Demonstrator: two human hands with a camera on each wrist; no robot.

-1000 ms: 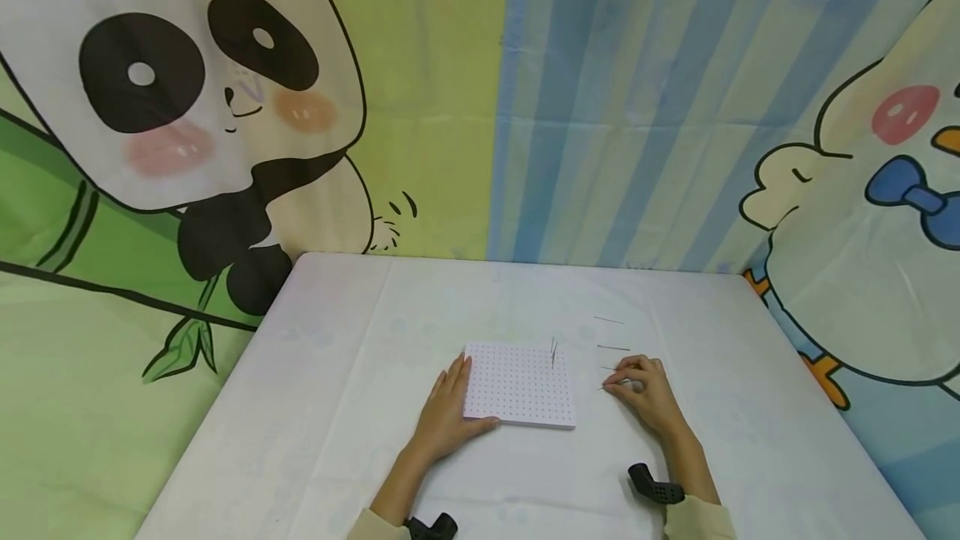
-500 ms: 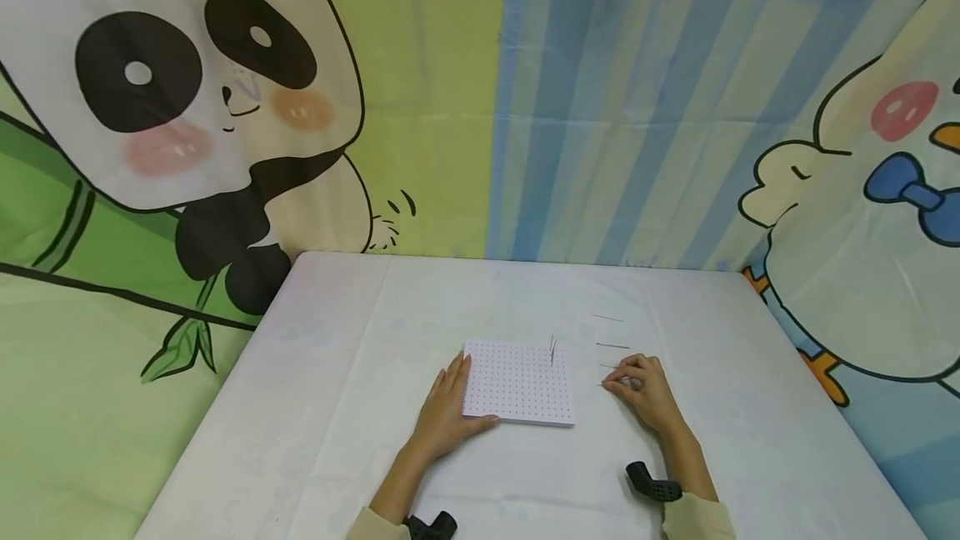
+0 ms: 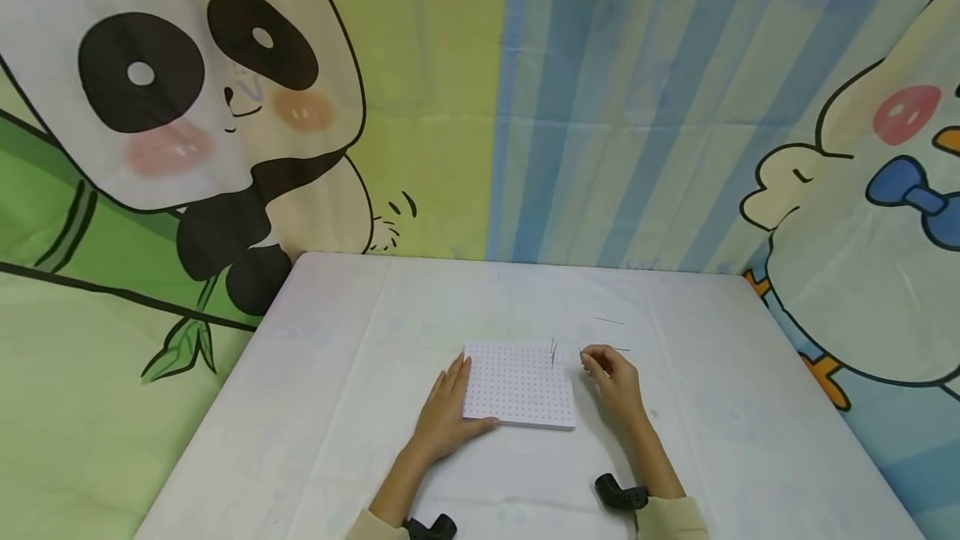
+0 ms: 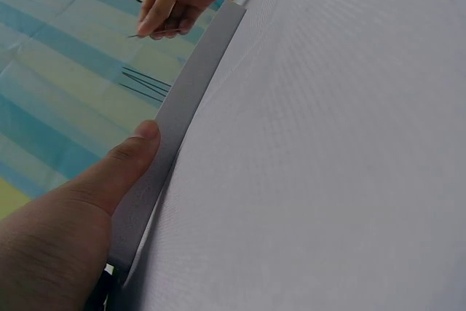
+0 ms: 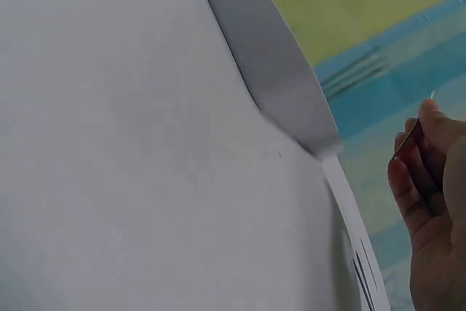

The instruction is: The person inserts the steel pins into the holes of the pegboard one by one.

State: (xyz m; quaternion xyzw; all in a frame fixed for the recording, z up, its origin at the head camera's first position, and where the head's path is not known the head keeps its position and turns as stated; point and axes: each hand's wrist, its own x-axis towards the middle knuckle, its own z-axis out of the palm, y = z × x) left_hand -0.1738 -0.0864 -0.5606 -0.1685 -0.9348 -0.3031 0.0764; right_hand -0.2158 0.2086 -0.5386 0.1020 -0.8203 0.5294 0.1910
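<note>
A white board with rows of small holes lies flat on the table. My left hand rests against its near left corner, fingers extended along the left side and thumb against the front edge; in the left wrist view the thumb touches the board's side. Several thin dark pins stand upright near the board's far right corner. Just right of the board, my right hand is raised and pinches another thin pin between thumb and fingertips. One end of that pin sticks out past the fingers.
A loose pin lies on the table behind the right hand, and another pin is partly hidden by it. The white-covered table reaches back to a printed curtain.
My right hand has lifted from the table and moved left and away from me toward the board, carrying the pinched pin. The left hand and board have stayed in place.
</note>
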